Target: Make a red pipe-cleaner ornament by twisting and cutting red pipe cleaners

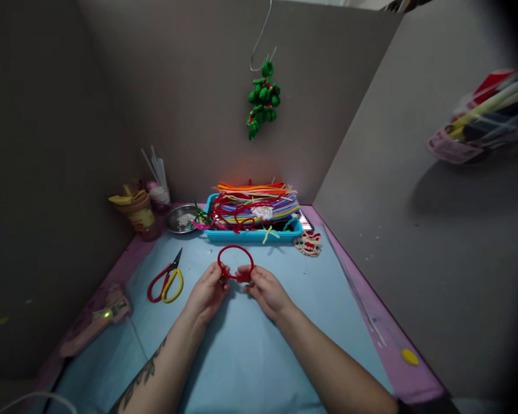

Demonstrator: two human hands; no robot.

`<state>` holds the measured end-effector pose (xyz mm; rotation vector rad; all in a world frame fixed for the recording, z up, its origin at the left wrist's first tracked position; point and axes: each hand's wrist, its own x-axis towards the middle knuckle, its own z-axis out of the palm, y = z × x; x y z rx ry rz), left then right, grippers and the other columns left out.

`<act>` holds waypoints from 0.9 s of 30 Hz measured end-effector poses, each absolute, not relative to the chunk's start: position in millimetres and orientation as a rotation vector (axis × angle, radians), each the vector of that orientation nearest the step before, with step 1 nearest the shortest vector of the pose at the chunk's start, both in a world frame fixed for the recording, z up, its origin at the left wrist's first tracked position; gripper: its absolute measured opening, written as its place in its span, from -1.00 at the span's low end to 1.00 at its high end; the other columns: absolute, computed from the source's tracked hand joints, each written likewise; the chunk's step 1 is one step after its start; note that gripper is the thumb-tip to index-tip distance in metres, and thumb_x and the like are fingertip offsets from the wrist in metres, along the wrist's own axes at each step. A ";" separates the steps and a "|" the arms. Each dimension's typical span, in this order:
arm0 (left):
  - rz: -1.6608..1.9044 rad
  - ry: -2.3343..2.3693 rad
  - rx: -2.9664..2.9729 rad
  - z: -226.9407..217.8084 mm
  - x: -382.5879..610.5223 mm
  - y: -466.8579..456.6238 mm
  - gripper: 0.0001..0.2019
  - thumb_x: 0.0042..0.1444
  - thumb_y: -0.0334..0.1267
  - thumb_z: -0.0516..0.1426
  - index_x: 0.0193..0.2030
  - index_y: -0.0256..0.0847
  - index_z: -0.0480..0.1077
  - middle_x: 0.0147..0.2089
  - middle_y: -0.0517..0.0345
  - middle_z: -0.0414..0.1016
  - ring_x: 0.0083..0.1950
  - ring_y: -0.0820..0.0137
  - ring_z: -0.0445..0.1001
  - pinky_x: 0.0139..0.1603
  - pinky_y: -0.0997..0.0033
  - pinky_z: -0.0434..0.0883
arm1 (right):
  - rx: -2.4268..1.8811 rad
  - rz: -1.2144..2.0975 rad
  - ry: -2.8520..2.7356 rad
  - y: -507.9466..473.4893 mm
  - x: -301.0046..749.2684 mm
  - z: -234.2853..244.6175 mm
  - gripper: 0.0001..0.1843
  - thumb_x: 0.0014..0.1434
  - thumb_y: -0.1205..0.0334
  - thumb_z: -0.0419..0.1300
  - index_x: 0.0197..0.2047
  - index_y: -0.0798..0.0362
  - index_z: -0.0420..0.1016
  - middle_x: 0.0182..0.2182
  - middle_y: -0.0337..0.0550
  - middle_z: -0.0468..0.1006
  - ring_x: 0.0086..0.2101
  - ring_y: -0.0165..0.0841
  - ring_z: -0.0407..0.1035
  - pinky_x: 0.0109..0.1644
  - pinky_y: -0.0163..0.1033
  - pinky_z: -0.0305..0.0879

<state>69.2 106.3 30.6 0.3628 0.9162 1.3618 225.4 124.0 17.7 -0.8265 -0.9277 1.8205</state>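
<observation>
Holds a slim red ring [235, 246] upright just above the blue cloth [250, 356], near the middle of the workspace. Pinches it at lower left between thumb and fingers of the left hand [209, 290], and at lower right with closed fingertips of the right hand [267, 290]. Hides part of the ring's lower edge behind those fingertips.

Has scissors [167, 282] just beside the left hand, lying flat with one red and one yellow handle, tips aimed away. Farther left, near the table edge, has a pink glue gun [97, 322] showing a lit green light. Faces, straight beyond the ring, a blue tray [242, 236] heaped with colourful fuzzy sticks [259, 201], a few spilling over the rim and crowding the space ahead. Left of the tray, has a metal bowl [183, 220] of small pale bits, then a brown pot [142, 218] and a bundle of white sticks [157, 169]. Just right of the tray, has a cream-and-red craft piece [309, 245]. Higher up, faces a green ornament [263, 98] hanging from a wire, and on the right wall a pink holder [455, 146] of blurred, long items. Has a yellow disc [410, 357] by the right edge.
</observation>
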 end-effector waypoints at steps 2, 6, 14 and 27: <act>1.322 0.916 0.390 29.8 69.9 104.1 -0.71 -0.12 -0.18 0.36 -0.36 -0.22 0.37 -0.41 0.26 0.39 -0.45 0.54 0.32 -0.47 0.57 0.24 | -0.858 1.781 -0.932 124.8 224.2 15.8 -0.60 -0.08 -0.12 0.35 -0.36 0.06 0.54 -0.35 -0.08 0.58 -0.34 -0.33 0.40 -0.29 -0.27 0.24; 1.202 0.938 0.506 28.5 69.1 101.4 -0.70 -0.12 -0.13 0.36 -0.41 -0.26 0.39 -0.47 0.24 0.38 -0.49 0.54 0.27 -0.47 0.56 0.21 | -0.871 1.776 -0.878 128.5 226.4 15.3 -0.61 -0.11 -0.11 0.36 -0.46 0.07 0.49 -0.43 -0.12 0.55 -0.46 -0.38 0.31 -0.34 -0.27 0.19; 1.091 0.940 0.591 31.0 65.4 100.5 -0.68 -0.18 -0.11 0.38 -0.43 -0.29 0.43 -0.46 0.16 0.45 -0.48 0.51 0.30 -0.47 0.53 0.19 | -0.871 1.796 -0.803 130.5 230.4 18.7 -0.69 -0.16 0.00 0.39 -0.52 0.08 0.51 -0.49 -0.14 0.53 -0.47 -0.38 0.29 -0.37 -0.29 0.15; 1.246 0.975 0.455 26.4 62.6 106.4 -0.71 -0.14 -0.15 0.37 -0.39 -0.26 0.42 -0.49 0.28 0.33 -0.52 0.58 0.25 -0.52 0.60 0.20 | -0.890 1.790 -0.752 131.1 233.0 23.5 -0.62 -0.19 -0.02 0.42 -0.37 0.09 0.58 -0.40 -0.11 0.58 -0.41 -0.39 0.34 -0.38 -0.32 0.13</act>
